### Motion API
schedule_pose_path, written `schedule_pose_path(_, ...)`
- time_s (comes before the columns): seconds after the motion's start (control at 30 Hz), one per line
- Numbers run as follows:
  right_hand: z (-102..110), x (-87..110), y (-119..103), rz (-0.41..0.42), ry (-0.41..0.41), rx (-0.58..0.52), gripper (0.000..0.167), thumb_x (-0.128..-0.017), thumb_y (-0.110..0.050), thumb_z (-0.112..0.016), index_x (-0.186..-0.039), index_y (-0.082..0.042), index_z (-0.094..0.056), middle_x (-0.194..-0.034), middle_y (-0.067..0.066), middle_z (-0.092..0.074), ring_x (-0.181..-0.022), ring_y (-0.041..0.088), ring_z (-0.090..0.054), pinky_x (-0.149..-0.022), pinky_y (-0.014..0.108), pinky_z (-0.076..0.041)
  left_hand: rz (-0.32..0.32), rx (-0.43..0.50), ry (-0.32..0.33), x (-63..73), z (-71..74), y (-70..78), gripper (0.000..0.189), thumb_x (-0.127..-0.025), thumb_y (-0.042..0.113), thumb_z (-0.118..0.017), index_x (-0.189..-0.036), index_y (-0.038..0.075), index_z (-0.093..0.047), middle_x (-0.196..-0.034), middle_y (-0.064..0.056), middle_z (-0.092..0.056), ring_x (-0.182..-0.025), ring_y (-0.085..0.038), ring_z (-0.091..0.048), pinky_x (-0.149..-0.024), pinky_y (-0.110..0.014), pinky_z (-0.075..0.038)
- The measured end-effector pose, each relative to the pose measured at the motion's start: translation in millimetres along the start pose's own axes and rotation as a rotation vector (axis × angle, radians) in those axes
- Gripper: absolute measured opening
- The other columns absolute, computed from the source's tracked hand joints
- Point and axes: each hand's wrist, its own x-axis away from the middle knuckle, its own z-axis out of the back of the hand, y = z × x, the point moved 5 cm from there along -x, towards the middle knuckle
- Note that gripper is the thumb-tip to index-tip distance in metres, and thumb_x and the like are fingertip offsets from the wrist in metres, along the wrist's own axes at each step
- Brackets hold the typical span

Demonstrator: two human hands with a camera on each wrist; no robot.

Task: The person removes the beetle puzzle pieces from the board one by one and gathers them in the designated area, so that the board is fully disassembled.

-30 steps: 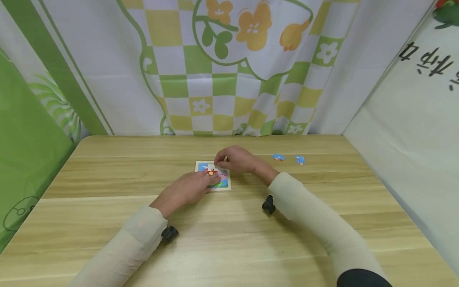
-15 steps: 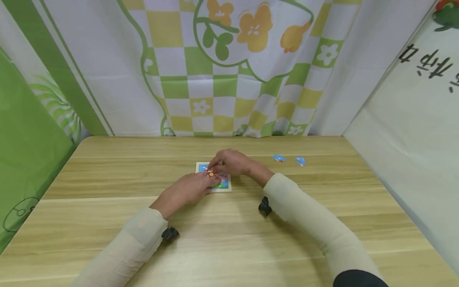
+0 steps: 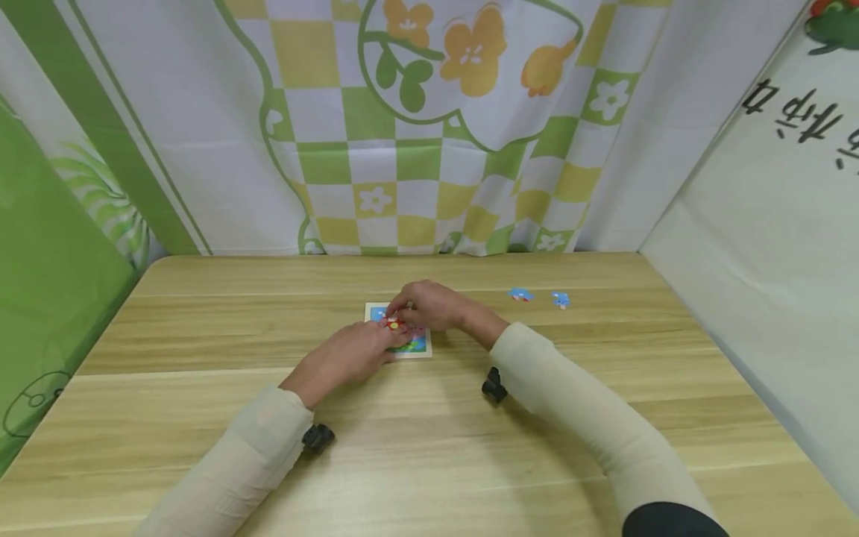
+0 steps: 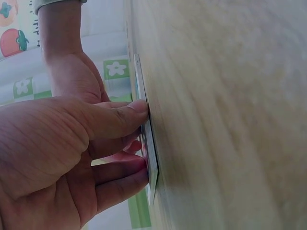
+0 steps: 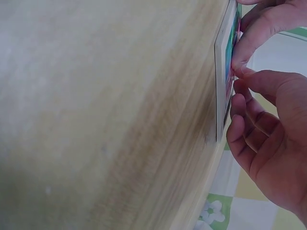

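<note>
Puzzle board (image 3: 428, 347) partly under left hand (image 3: 352, 350), 2 blue pieces (image 3: 520, 294) rightward.

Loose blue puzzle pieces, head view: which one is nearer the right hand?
The left loose piece, with some red at its lower edge. The other loose piece lies farther right, farther from the right hand.

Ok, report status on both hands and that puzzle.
Left hand on the puzzle, covering part of it. Right hand at the same puzzle, grip unclear. Two loose pieces off to the right, clear of both hands.
</note>
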Motion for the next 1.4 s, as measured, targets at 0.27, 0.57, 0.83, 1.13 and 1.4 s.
schedule_pose_path(0.27, -1, -1.8, 0, -0.023, -0.006, -0.087, 0.022, -0.106, -0.011, -0.059, -0.117, -0.007, -0.078, -0.106, 0.002, -0.067, -0.097, 0.012, -0.058, -0.091, 0.030, -0.048, 0.002, -0.002, -0.005, -1.1, 1.1, 0.4, 0.048, -0.101, 0.015, -0.069, -0.148, 0.014, -0.059, -0.141, -0.020, -0.060, -0.113, -0.037, -0.066, -0.086, -0.047, -0.056)
schedule_pose_path(0.57, 1, -5.9, -3, 0.038, 0.011, -0.095, 0.020, -0.103, -0.005, -0.059, -0.104, -0.003, -0.079, -0.107, 0.006, -0.070, -0.097, 0.014, -0.059, -0.094, 0.031, -0.047, -0.022, -0.005, 0.021, -2.5, 1.0, 0.8, 0.047, -0.099, 0.013, -0.071, -0.145, 0.014, -0.062, -0.135, -0.017, -0.064, -0.113, -0.035, -0.066, -0.088, -0.048, -0.056)
schedule_pose_path(0.83, 5, -5.4, -5, -0.037, -0.009, -0.062, 0.019, -0.104, -0.012, -0.061, -0.108, -0.008, -0.079, -0.119, 0.005, -0.067, -0.113, 0.016, -0.059, -0.100, 0.033, -0.046, -0.029, 0.012, 0.021, -3.4, 2.2, -0.1, 0.052, -0.097, 0.010, -0.073, -0.148, 0.014, -0.059, -0.137, -0.015, -0.063, -0.116, -0.036, -0.064, -0.089, -0.049, -0.055)
schedule_pose_path(1.13, 6, -9.0, -5, -0.039, 0.063, -0.045, 0.026, -0.105, -0.009, -0.056, -0.128, -0.002, -0.067, -0.119, 0.010, -0.072, -0.105, 0.018, -0.067, -0.093, 0.032, -0.051, 0.007, 0.012, -0.010, -4.3, 0.4, -3.3, 0.052, -0.100, 0.014, -0.070, -0.150, 0.017, -0.057, -0.136, -0.017, -0.064, -0.113, -0.035, -0.066, -0.088, -0.048, -0.056)
schedule_pose_path(1.4, 8, -12.8, -5, -0.046, 0.133, 0.036, 0.021, -0.104, -0.013, -0.061, -0.117, -0.006, -0.075, -0.113, 0.006, -0.075, -0.107, 0.019, -0.068, -0.093, 0.034, -0.051, -0.017, 0.005, -0.002, -6.8, 0.2, -5.5, 0.051, -0.098, 0.014, -0.072, -0.147, 0.016, -0.060, -0.122, -0.016, -0.070, -0.096, -0.029, -0.069, -0.079, -0.044, -0.057)
